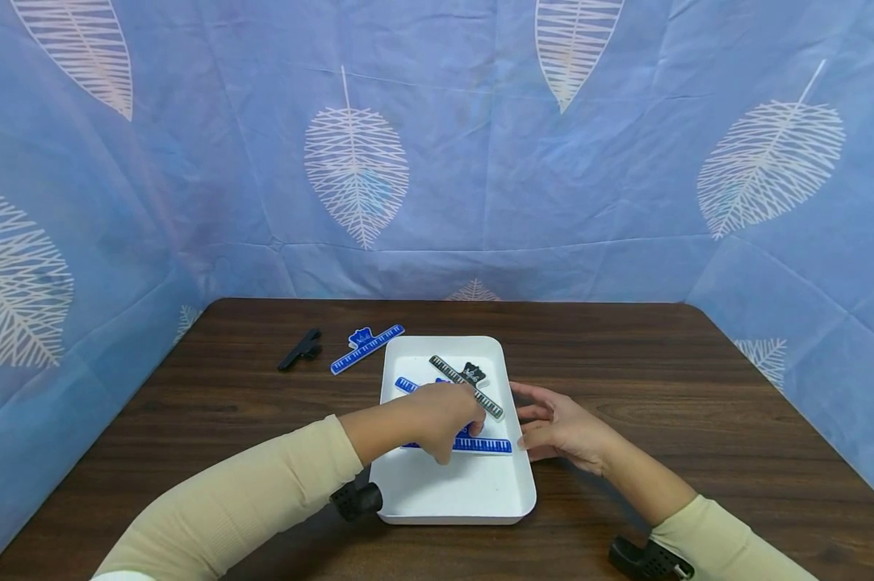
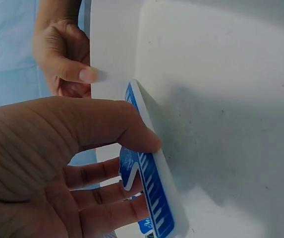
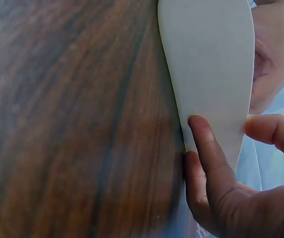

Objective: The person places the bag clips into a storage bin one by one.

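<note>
The left hand point(image 1: 437, 415) pinched a flat blue-and-white plastic clip with a piano-key pattern point(image 2: 154, 196) between its thumb and fingers. The clip was in a white rectangular tray with rounded corners point(image 1: 451, 492), just off its centre towards four o'clock. The right hand point(image 1: 563, 432) was at the tray's three o'clock side, unclenched, its fingertips touching the outer wall and rim. In the tray, a black-and-white piano-key clip point(image 1: 447, 370) lay slantwise at one o'clock, and a second blue piano-key clip point(image 1: 406, 385) showed at ten o'clock, partly hidden by the left hand. On the dark brown wood-grain desk point(image 1: 625, 355), towards ten o'clock from the tray, lay a third blue piano-key clip point(image 1: 366, 349) and, farther out, a plain black clip point(image 1: 302, 350).
</note>
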A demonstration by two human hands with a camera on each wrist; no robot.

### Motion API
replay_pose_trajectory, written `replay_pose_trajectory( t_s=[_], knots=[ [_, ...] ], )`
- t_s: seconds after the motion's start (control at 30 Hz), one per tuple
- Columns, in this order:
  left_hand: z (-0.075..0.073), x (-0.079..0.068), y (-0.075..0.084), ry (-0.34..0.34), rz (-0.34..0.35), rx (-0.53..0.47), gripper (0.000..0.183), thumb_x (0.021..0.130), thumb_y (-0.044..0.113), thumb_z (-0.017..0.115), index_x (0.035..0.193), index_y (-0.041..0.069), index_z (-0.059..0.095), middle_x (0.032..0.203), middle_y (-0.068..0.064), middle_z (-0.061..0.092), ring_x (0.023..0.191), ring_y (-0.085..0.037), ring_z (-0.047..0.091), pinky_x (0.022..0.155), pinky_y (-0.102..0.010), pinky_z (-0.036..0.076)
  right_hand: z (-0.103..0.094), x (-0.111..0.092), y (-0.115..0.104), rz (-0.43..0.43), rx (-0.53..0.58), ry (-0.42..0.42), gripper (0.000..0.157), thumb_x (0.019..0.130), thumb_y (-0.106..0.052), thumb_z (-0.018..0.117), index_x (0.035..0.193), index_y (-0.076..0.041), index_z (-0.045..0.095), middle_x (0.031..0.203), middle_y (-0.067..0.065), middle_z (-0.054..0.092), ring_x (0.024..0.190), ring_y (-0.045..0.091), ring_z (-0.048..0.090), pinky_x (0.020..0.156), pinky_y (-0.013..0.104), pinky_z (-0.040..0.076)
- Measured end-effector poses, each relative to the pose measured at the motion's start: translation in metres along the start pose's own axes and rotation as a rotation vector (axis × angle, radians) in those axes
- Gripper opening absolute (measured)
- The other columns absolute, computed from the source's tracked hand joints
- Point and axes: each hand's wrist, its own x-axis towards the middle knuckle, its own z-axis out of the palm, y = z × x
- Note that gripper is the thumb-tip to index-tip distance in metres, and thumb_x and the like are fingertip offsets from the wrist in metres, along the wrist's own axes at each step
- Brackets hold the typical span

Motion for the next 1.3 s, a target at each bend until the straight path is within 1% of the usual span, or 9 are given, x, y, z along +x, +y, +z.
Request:
replay_pose_trajectory(
  t_s=[0.2, 0.3, 0.43, 0.6, 0.8, 0.93, 1.03, 1.1, 1.3],
  knots=[
    [0.003, -0.001, 0.003, -0.055, -0.019, -0.005, 0.040, 0.056, 0.022, 0.083, 0.087, 0.025, 0.057, 0.084, 0.008, 0.048, 0.076, -0.008, 0.045, 0.070, -0.023, 0.043, -0.001, -0.001, 0.001, 0.001, -0.001, 0.001, 0.085, 0.071, 0.006, 0.064, 0.140, -0.008, 0.016, 0.125, 0.030, 0.038, 0.103, 0.036, 0.053, 0.074, 0.049, 0.047],
    [0.004, -0.002, 0.004, -0.064, -0.034, -0.017, 0.038, 0.057, 0.021, 0.083, 0.085, 0.025, 0.058, 0.084, 0.008, 0.048, 0.077, -0.008, 0.046, 0.072, -0.023, 0.044, -0.001, 0.000, 0.002, 0.004, -0.004, 0.006, 0.085, 0.071, 0.006, 0.065, 0.140, -0.008, 0.016, 0.125, 0.029, 0.038, 0.103, 0.036, 0.053, 0.074, 0.049, 0.047],
    [0.002, -0.004, 0.003, -0.042, -0.025, -0.012, 0.037, 0.057, 0.020, 0.083, 0.087, 0.026, 0.061, 0.087, 0.008, 0.051, 0.080, -0.008, 0.047, 0.076, -0.027, 0.045, -0.001, 0.000, 0.002, -0.001, -0.010, 0.008, 0.085, 0.071, 0.006, 0.064, 0.140, -0.008, 0.016, 0.125, 0.030, 0.038, 0.103, 0.036, 0.053, 0.074, 0.049, 0.047],
    [-0.003, -0.006, 0.000, -0.008, -0.021, -0.004, 0.042, 0.057, 0.022, 0.082, 0.096, 0.027, 0.066, 0.095, 0.008, 0.056, 0.083, -0.008, 0.048, 0.081, -0.033, 0.046, -0.001, -0.001, 0.001, -0.006, -0.008, 0.001, 0.085, 0.072, 0.005, 0.064, 0.140, -0.008, 0.016, 0.125, 0.030, 0.037, 0.103, 0.036, 0.053, 0.074, 0.049, 0.047],
    [-0.009, -0.008, -0.002, 0.032, -0.014, -0.015, 0.037, 0.062, 0.023, 0.079, 0.097, 0.024, 0.067, 0.092, 0.007, 0.058, 0.079, -0.006, 0.048, 0.074, -0.028, 0.047, 0.000, 0.000, 0.002, -0.001, -0.024, 0.012, 0.085, 0.072, 0.004, 0.065, 0.140, -0.008, 0.016, 0.125, 0.029, 0.038, 0.101, 0.036, 0.054, 0.074, 0.049, 0.047],
    [-0.013, -0.011, -0.004, 0.082, -0.011, -0.025, 0.033, 0.066, 0.029, 0.076, 0.097, 0.023, 0.068, 0.096, 0.006, 0.058, 0.083, -0.007, 0.050, 0.074, -0.028, 0.047, 0.000, 0.000, 0.002, -0.002, -0.021, 0.013, 0.085, 0.072, 0.004, 0.065, 0.140, -0.008, 0.016, 0.125, 0.029, 0.038, 0.101, 0.036, 0.054, 0.074, 0.049, 0.047],
    [-0.016, -0.014, -0.007, 0.143, -0.024, -0.034, 0.030, 0.069, 0.031, 0.074, 0.096, 0.022, 0.068, 0.099, 0.005, 0.059, 0.086, -0.008, 0.052, 0.078, -0.031, 0.047, 0.000, 0.000, 0.002, -0.004, -0.015, 0.011, 0.084, 0.072, 0.004, 0.065, 0.140, -0.008, 0.016, 0.125, 0.029, 0.038, 0.101, 0.036, 0.054, 0.074, 0.049, 0.047],
    [-0.019, -0.016, -0.010, 0.188, -0.035, -0.045, 0.027, 0.070, 0.030, 0.073, 0.096, 0.022, 0.068, 0.098, 0.005, 0.059, 0.085, -0.008, 0.053, 0.077, -0.030, 0.047, 0.000, 0.000, 0.002, -0.004, -0.013, 0.008, 0.084, 0.072, 0.004, 0.064, 0.140, -0.008, 0.016, 0.125, 0.029, 0.038, 0.101, 0.036, 0.054, 0.074, 0.049, 0.047],
    [-0.026, -0.023, -0.019, 0.321, -0.068, -0.078, 0.023, 0.072, 0.026, 0.071, 0.093, 0.021, 0.067, 0.089, 0.006, 0.057, 0.075, -0.006, 0.051, 0.068, -0.022, 0.046, 0.000, 0.000, 0.001, -0.001, -0.005, 0.000, 0.084, 0.072, 0.005, 0.063, 0.140, -0.008, 0.016, 0.124, 0.029, 0.038, 0.102, 0.036, 0.054, 0.075, 0.049, 0.047]
  ],
)
